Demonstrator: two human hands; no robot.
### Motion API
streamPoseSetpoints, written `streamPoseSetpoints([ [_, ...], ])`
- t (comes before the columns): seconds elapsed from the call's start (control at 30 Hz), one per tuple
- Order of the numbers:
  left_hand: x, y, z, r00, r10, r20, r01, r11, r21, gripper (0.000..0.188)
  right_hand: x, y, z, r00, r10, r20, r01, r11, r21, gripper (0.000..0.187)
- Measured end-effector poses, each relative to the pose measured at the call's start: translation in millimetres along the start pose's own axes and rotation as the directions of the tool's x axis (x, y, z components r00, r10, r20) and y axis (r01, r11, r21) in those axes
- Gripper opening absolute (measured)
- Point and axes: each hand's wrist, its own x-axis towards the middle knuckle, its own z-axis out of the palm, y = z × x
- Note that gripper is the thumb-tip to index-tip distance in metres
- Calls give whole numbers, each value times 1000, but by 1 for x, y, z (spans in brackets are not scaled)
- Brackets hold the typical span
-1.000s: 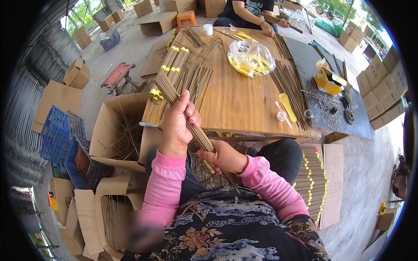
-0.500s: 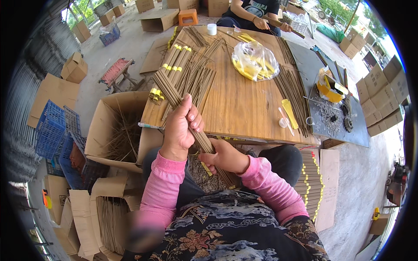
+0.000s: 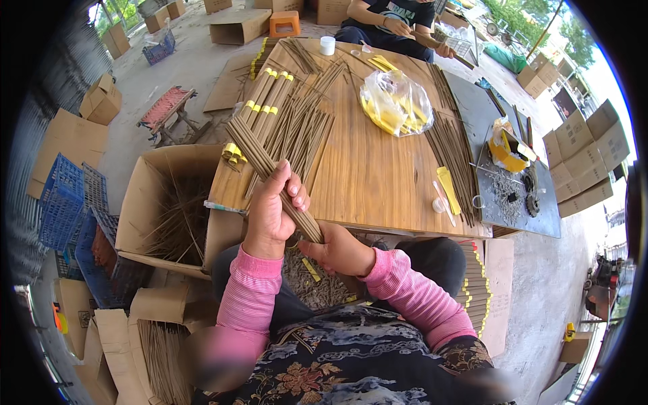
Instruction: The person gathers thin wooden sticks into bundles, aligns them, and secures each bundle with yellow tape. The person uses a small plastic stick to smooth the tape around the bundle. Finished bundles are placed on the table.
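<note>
My left hand (image 3: pixel 271 214) is wrapped round a bundle of thin brown incense sticks (image 3: pixel 251 146), thumb on top. The bundle slants from its far upper-left end down to my right hand (image 3: pixel 343 250). That hand is closed round the near end, so the butts there are hidden by the fingers. Beyond the left hand, loose incense sticks (image 3: pixel 302 131) lie spread on the wooden table (image 3: pixel 378 182). Beside them sit finished bundles (image 3: pixel 260 101) with yellow paper bands. Below my hands, between my knees, a yellow strip (image 3: pixel 311 270) lies on scattered bits.
An open cardboard box (image 3: pixel 128 233) with loose sticks stands left of the table. On the table are a clear bag of yellow strips (image 3: pixel 397 104), a white jar (image 3: pixel 327 46) and yellow paper (image 3: pixel 447 189). Across the table sits a co-worker (image 3: pixel 388 27). Banded bundles (image 3: pixel 476 290) lie by my right knee.
My right hand has slid up along the bundle to cover its near end; the sticks no longer stick out below it. The left hand keeps its grip. The view has shifted slightly.
</note>
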Motion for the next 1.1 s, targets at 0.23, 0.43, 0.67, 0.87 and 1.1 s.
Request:
streamPoseSetpoints([
  [0.23,10,18,-41,982,112,-152,-134,980,-148,30,22,-2,0,952,253,172,-237,965,-109,20],
  [0.43,12,68,-86,928,293,-229,-345,909,-233,31,16,10,-55,905,187,382,-188,981,-34,37],
  [0.67,19,54,-81,954,244,-176,-282,929,-239,31,124,47,-73,860,-42,-509,-331,714,-617,37],
  [0.87,17,42,-79,967,236,-91,-249,952,-179,30,141,54,-69,835,-127,-535,-423,474,-772,30],
  [1.1,15,38,-82,987,145,-62,-156,963,-220,30,106,46,-99,731,-153,-665,-495,552,-671,21],
])
